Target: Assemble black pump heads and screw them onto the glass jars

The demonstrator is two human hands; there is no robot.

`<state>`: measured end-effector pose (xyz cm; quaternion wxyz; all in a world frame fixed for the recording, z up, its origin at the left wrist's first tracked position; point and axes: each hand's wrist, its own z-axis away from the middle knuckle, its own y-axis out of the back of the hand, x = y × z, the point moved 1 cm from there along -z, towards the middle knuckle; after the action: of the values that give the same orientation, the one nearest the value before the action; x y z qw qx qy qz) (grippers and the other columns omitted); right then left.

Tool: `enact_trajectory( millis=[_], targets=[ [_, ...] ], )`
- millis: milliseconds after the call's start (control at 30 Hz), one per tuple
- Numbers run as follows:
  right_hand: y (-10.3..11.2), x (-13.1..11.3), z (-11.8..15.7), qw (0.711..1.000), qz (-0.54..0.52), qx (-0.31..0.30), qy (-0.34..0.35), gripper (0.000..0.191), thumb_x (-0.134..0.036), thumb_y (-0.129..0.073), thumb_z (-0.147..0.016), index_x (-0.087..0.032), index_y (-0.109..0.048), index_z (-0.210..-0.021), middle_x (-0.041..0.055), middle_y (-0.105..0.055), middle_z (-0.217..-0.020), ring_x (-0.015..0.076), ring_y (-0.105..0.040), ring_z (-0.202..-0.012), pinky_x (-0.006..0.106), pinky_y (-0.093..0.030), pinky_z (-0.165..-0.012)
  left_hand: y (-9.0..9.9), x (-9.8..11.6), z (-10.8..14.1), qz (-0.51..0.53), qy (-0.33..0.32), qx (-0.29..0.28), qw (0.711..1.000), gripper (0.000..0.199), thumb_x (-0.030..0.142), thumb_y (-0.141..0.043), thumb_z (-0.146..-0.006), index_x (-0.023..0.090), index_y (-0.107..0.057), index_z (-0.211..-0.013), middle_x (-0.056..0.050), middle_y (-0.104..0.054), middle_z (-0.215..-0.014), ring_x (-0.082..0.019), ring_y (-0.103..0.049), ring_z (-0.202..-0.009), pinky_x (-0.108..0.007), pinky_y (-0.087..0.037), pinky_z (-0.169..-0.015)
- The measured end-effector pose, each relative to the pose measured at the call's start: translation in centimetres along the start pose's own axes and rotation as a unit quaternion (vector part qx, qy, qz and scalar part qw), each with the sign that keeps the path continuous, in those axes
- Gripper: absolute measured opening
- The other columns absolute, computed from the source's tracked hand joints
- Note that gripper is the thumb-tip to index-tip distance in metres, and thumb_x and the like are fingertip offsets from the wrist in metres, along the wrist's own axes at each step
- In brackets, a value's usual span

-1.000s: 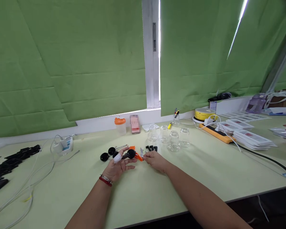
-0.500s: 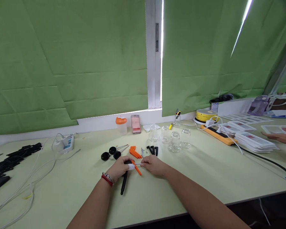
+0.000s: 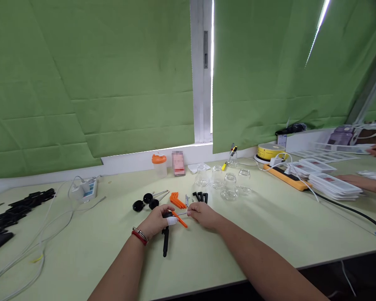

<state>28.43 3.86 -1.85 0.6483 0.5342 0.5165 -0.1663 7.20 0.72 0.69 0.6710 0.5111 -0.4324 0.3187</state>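
My left hand [image 3: 159,221], with white tape on a finger, is closed round a black plastic head [image 3: 167,214]. A black tube [image 3: 166,242] hangs toward me below that hand, and an orange lever [image 3: 181,220] sticks out to its right. A thin metal rod [image 3: 182,213] reaches from the head to my right hand [image 3: 203,214], whose thumb and finger pinch its end. Beyond my hands lie black round caps with metal rods [image 3: 148,199], a stack of orange levers [image 3: 177,200], small metal pins [image 3: 187,200] and short black pieces [image 3: 201,196].
Several glass jars [image 3: 229,188] stand beyond my right hand. At the back are an orange-lidded cup [image 3: 159,165] and a pink box [image 3: 178,163]. An orange power strip [image 3: 285,177], stacked white trays [image 3: 335,187] and a co-worker's hand [image 3: 360,182] are rightward. Cables [image 3: 47,230] lie left.
The black tube has swung slightly right, and my right hand has shifted a little right and up. At the right, the co-worker's hands have moved, one now by the white trays.
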Motion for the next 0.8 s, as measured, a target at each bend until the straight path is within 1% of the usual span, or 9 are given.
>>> enact_trajectory(
  millis=[133, 233, 333, 400, 500, 567, 633, 733, 800],
  targets=[
    [0.1, 0.2, -0.2, 1.0, -0.01, 0.019, 0.002, 0.017, -0.029, -0.051, -0.081, -0.017, -0.056, -0.069, -0.0035, -0.044, -0.062, 0.0104, -0.038, -0.059, 0.023, -0.031, -0.057, -0.1, 0.2, 0.3, 0.017, 0.005, -0.043, 0.999, 0.032, 0.033, -0.063, -0.069, 0.017, -0.062, -0.097, 0.004, -0.049, -0.065, -0.009, -0.04, -0.054, -0.021, -0.033, -0.048],
    [0.1, 0.3, -0.3, 0.999, -0.025, 0.031, -0.004, 0.013, -0.028, -0.055, -0.078, -0.017, -0.057, -0.071, -0.0044, -0.044, -0.06, 0.0101, -0.037, -0.056, 0.023, -0.031, -0.056, -0.2, 0.6, 0.7, 0.031, 0.002, -0.072, 0.997, 0.027, 0.028, -0.064, -0.066, 0.015, -0.062, -0.089, 0.004, -0.049, -0.065, -0.008, -0.041, -0.054, -0.02, -0.032, -0.046],
    [0.1, 0.4, -0.5, 0.997, -0.055, 0.049, -0.015, 0.013, -0.031, -0.053, -0.08, -0.018, -0.056, -0.08, -0.0046, -0.046, -0.059, 0.01, -0.04, -0.056, 0.022, -0.033, -0.054, -0.2, 0.7, 0.8, 0.035, -0.004, -0.071, 0.997, 0.025, 0.028, -0.064, -0.064, 0.015, -0.061, -0.086, 0.003, -0.051, -0.068, -0.008, -0.042, -0.053, -0.019, -0.031, -0.043],
    [0.1, 0.5, -0.6, 0.994, -0.081, 0.069, -0.03, 0.02, -0.037, -0.046, -0.085, -0.02, -0.051, -0.095, -0.0043, -0.05, -0.062, 0.0099, -0.042, -0.054, 0.021, -0.034, -0.052, -0.1, 0.5, 0.5, 0.032, -0.013, -0.04, 0.999, 0.026, 0.03, -0.064, -0.065, 0.016, -0.06, -0.087, 0.003, -0.05, -0.067, -0.008, -0.041, -0.052, -0.019, -0.031, -0.043],
    [0.2, 0.4, -0.6, 0.989, -0.113, 0.082, -0.054, 0.032, -0.046, -0.032, -0.09, -0.021, -0.043, -0.107, -0.0027, -0.054, -0.068, 0.0088, -0.04, -0.047, 0.021, -0.034, -0.046, 0.2, -0.1, -0.4, 0.018, -0.029, 0.05, 0.998, 0.029, 0.037, -0.061, -0.07, 0.017, -0.057, -0.091, 0.004, -0.047, -0.066, -0.007, -0.039, -0.048, -0.019, -0.033, -0.043],
    [0.1, 0.2, -0.5, 0.988, -0.127, 0.062, -0.06, 0.036, -0.051, -0.03, -0.09, -0.021, -0.046, -0.1, -0.0011, -0.056, -0.069, 0.0083, -0.04, -0.045, 0.021, -0.033, -0.043, 0.4, -0.6, -0.9, 0.001, -0.037, 0.113, 0.993, 0.031, 0.042, -0.058, -0.073, 0.017, -0.056, -0.091, 0.004, -0.046, -0.065, -0.007, -0.038, -0.047, -0.02, -0.034, -0.044],
    [-0.3, -0.1, -0.2, 0.99, -0.127, 0.025, -0.05, 0.036, -0.053, -0.04, -0.086, -0.019, -0.052, -0.088, -0.0005, -0.057, -0.067, 0.0087, -0.043, -0.046, 0.021, -0.034, -0.045, 0.3, -1.0, -1.4, -0.022, -0.047, 0.16, 0.986, 0.032, 0.045, -0.057, -0.074, 0.017, -0.055, -0.091, 0.003, -0.048, -0.067, -0.008, -0.041, -0.047, -0.022, -0.037, -0.044],
    [-0.9, -0.7, 0.3, 0.997, -0.07, -0.018, -0.004, 0.026, -0.043, -0.056, -0.08, -0.018, -0.057, -0.077, -0.0024, -0.052, -0.06, 0.0092, -0.043, -0.051, 0.021, -0.034, -0.05, -0.1, -1.3, -1.7, -0.067, -0.073, 0.201, 0.975, 0.033, 0.046, -0.058, -0.073, 0.018, -0.055, -0.091, 0.002, -0.052, -0.07, -0.01, -0.046, -0.052, -0.023, -0.041, -0.047],
    [-1.0, -0.9, 0.5, 0.999, -0.025, -0.025, 0.013, 0.02, -0.036, -0.056, -0.08, -0.018, -0.058, -0.074, -0.0033, -0.049, -0.058, 0.0092, -0.041, -0.052, 0.021, -0.032, -0.051, -0.4, -1.3, -1.7, -0.108, -0.094, 0.215, 0.966, 0.033, 0.046, -0.058, -0.073, 0.018, -0.057, -0.09, 0.001, -0.054, -0.069, -0.012, -0.049, -0.054, -0.024, -0.042, -0.051]
  ],
)
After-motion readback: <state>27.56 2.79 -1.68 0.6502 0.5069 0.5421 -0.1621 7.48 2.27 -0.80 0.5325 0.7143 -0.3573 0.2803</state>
